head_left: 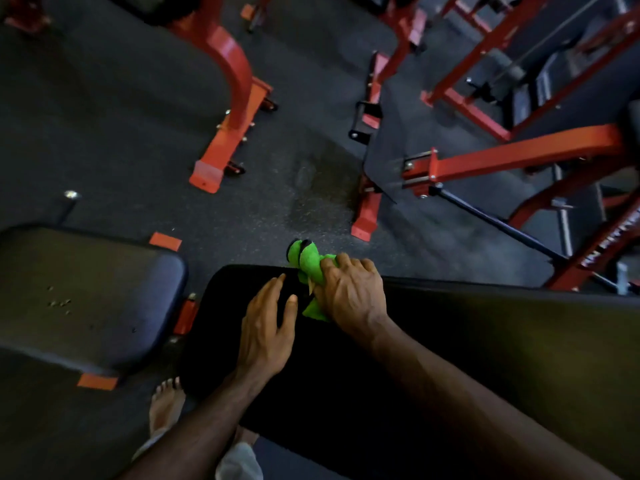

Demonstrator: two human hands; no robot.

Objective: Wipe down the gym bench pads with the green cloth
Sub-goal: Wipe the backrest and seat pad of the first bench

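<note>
Two hands of yours were on the black bench pad (pixel 450 358) that filled the lower middle and right of the head view. Your right hand (pixel 349 292) sat near the pad's far edge, fingers curled down over the green cloth (pixel 308 261) and gripping it against the pad. One bunched end of the cloth stuck out beyond your knuckles and hung past the pad's far edge, over the floor; a smaller green corner showed below your palm, toward you. A pale, tag-like strip showed at the cloth just beside your right thumb; what it was could not be told.

Your left hand (pixel 266 334) lay just left of the right, palm down on the pad, fingers straight and slightly spread, holding nothing. Its thumb came close to the cloth's near corner, though whether it touched could not be told.

Second item: another dark bench pad (pixel 86 292) stood to your left, apart from the first, with small pale specks scattered on its surface and red frame parts (pixel 185 317) showing in the gap between the two pads.

Third item: a bare foot (pixel 166 403) of yours stood on the dark rubber floor (pixel 138 133) below the near-left corner of the black pad.

Further stock: red-painted machine frames (pixel 235 98) stood on the floor ahead, at upper left and across the upper right, the right-hand group (pixel 519 157) carrying a dark angled bar. Blur softened the far right.
</note>
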